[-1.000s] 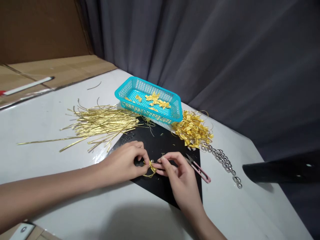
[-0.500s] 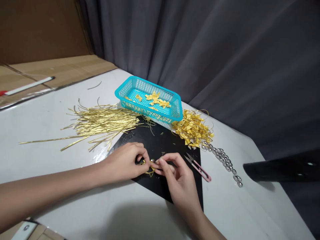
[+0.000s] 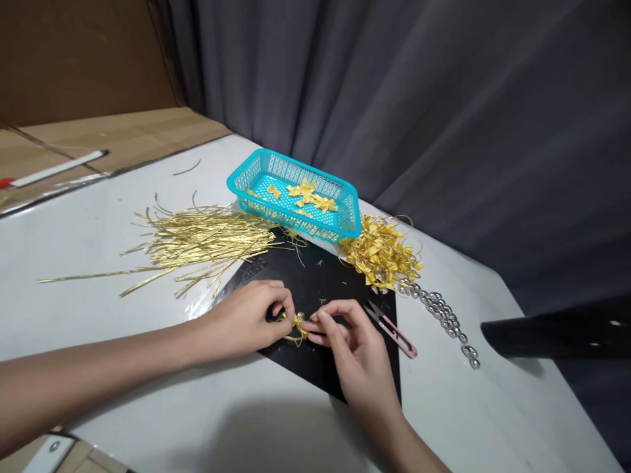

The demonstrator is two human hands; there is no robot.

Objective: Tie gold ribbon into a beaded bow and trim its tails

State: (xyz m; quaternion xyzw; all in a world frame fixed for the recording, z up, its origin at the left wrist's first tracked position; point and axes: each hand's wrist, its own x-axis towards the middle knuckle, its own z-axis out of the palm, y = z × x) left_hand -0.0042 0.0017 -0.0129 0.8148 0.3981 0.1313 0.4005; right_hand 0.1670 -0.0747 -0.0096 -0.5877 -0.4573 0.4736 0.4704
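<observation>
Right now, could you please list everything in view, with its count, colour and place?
Table: one, white, centre
Sheet: one, black, on table
Held bow: one, yellow, over sheet
Snips: one, pink-handled, across sheet's right edge
Scraps: several, gold, on sheet
Basket: one, blue, table's back
Loose bows: several, yellow, in basket
Cords: many, gold, left of basket
Corded bows: one heap, yellow, right of basket
Beads: many, silver, beside heap
Strand: one, dark, beyond cords
Cardboard: several pieces, brown, upper left
Stick: one, white and red, on cardboard
Curtain: one, grey, behind table
Unclear object: one, black, right edge
Pale object: one, white, lower left
Left hand: one, bare, pinching held bow
Right hand: one, bare, at held bow's right
</observation>
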